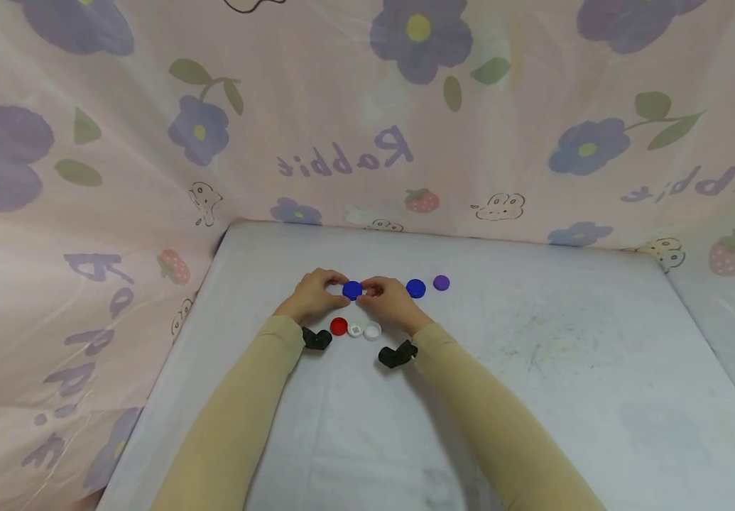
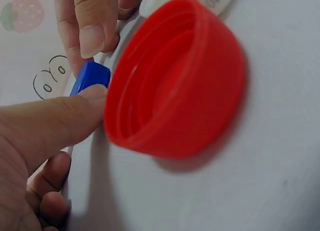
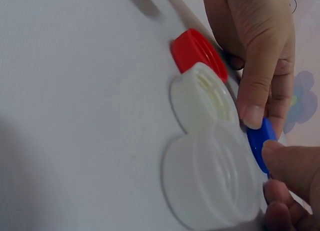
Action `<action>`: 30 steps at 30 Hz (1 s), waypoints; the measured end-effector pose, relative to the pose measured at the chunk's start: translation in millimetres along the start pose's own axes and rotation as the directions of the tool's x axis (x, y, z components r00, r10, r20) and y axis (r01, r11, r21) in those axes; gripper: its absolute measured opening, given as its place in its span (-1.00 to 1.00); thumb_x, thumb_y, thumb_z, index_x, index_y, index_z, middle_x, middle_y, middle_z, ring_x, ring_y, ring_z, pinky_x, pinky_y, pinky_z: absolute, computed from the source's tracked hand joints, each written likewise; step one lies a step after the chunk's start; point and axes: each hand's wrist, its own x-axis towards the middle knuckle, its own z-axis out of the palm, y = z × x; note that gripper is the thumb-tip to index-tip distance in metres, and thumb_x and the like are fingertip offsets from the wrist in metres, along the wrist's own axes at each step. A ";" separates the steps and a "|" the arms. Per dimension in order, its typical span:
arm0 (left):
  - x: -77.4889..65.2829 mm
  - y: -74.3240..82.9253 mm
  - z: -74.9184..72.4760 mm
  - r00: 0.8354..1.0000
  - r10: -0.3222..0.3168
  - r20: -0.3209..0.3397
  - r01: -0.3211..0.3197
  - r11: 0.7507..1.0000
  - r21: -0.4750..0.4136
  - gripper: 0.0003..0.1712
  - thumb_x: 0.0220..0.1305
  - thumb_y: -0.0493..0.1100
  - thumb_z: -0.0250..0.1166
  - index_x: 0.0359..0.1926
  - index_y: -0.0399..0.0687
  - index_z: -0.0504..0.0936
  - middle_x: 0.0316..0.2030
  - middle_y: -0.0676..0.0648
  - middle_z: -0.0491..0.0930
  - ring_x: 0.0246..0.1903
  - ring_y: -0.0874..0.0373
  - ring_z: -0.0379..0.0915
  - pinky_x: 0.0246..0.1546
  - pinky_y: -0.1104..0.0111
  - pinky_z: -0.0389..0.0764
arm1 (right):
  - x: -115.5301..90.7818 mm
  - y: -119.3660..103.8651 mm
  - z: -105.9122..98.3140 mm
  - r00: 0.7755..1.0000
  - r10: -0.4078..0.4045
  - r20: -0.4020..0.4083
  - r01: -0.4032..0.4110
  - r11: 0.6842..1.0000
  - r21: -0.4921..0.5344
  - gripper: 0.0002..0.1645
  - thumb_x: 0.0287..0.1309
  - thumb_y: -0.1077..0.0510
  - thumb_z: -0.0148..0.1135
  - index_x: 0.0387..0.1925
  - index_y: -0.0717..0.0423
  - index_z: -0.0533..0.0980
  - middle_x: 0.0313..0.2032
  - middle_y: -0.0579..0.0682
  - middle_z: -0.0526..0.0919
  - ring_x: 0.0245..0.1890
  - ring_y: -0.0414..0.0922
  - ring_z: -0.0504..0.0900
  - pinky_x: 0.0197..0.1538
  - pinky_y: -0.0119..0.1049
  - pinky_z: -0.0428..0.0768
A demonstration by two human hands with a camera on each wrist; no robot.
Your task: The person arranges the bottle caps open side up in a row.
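Observation:
Both hands meet at a blue bottle cap point(image 1: 352, 290) beyond the row of caps. My left hand point(image 1: 316, 293) pinches its left side between thumb and fingers. From the other side my right hand point(image 1: 389, 301) pinches the same cap, its thumb point(image 3: 280, 156) on the near edge. Closer to me, a red bottle cap point(image 1: 339, 326), a white cap point(image 1: 356, 329) and another white cap point(image 1: 372, 331) sit side by side. The left wrist view has the red cap point(image 2: 200, 91) large in front, its threaded hollow showing.
A second blue cap point(image 1: 415, 288) and a purple cap point(image 1: 442, 282) lie just right of my right hand. The white-covered table point(image 1: 533, 411) backs onto a flower-printed curtain point(image 1: 316, 128). Black wrist cameras point(image 1: 398, 354) hang under both forearms, close to the near caps.

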 end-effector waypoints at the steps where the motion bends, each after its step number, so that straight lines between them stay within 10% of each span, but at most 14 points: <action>1: -0.2 0.3 -0.2 1.000 -0.002 0.000 0.002 1.000 -0.007 -0.50 0.11 -0.03 0.45 0.10 0.08 0.60 0.12 -0.09 0.44 0.19 -0.07 0.23 0.19 -0.04 0.22 | -0.2 -0.5 -0.2 1.000 -0.003 0.001 0.003 1.000 0.002 -0.58 0.20 0.02 0.32 0.09 -0.02 0.56 -0.27 -0.06 0.56 -0.23 -0.09 0.48 -0.14 -0.23 0.43; 11: -5.7 -3.7 -2.7 1.000 -0.004 0.023 0.009 0.978 -0.211 -0.53 0.18 0.02 0.41 0.11 0.12 0.58 -0.02 0.06 0.57 0.18 -0.01 0.28 0.25 0.02 0.20 | -5.3 -2.0 -0.4 1.000 -0.011 0.000 0.011 0.999 0.044 -0.55 0.26 -0.07 0.25 0.15 -0.10 0.52 -0.18 -0.07 0.57 -0.12 -0.07 0.49 0.04 -0.14 0.43; 30: -48.4 42.0 12.7 0.990 0.126 -0.058 -0.134 0.980 -0.150 -0.56 0.15 0.09 0.42 0.07 0.21 0.63 -0.07 0.13 0.60 0.10 0.02 0.34 0.08 0.02 0.37 | -60.4 3.5 -23.5 0.966 -0.220 -0.132 0.234 0.967 0.096 -0.62 0.29 -0.12 0.21 0.05 -0.05 0.52 -0.09 -0.16 0.61 -0.11 -0.18 0.53 0.05 -0.18 0.49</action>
